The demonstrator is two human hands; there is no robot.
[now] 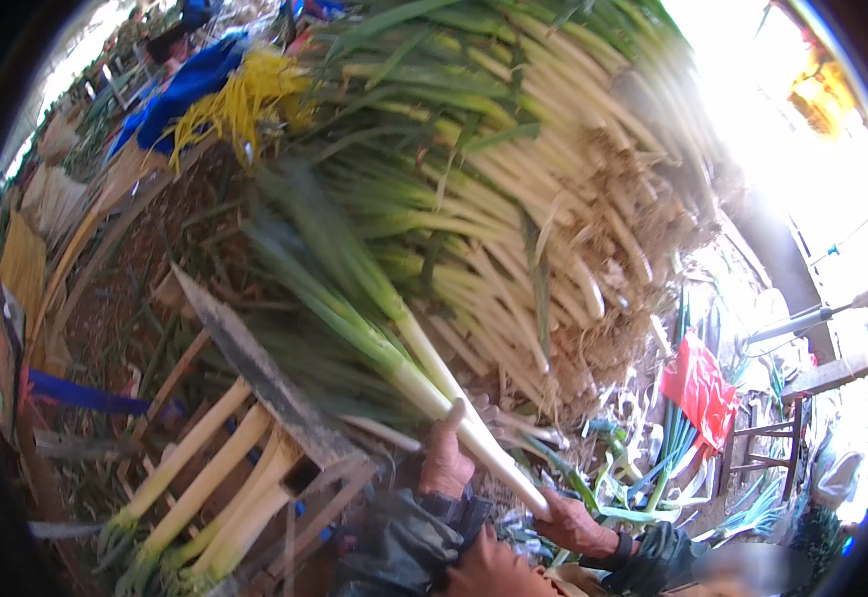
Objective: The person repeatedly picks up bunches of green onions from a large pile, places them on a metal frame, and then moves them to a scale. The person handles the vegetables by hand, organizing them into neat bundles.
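My left hand (447,461) is around the white stems of two leeks or large green onions (419,380), thumb raised. My right hand (574,524) grips their white root end. Their green leaves point up and left, blurred. Behind them lies a large heap of untrimmed green onions (494,179), with the roots toward the right. Left of my left hand, several stalks (202,477) with white stems lie across a wooden rack, their white ends against an upright board (255,358) and their green ends toward the lower left.
A red plastic bag (699,392) lies among loose leaves at the right, near a wooden stool (762,451). Yellow strands (247,97) and blue cloth (188,101) are at the upper left. The rack's wooden frame (329,496) stands close to my left forearm.
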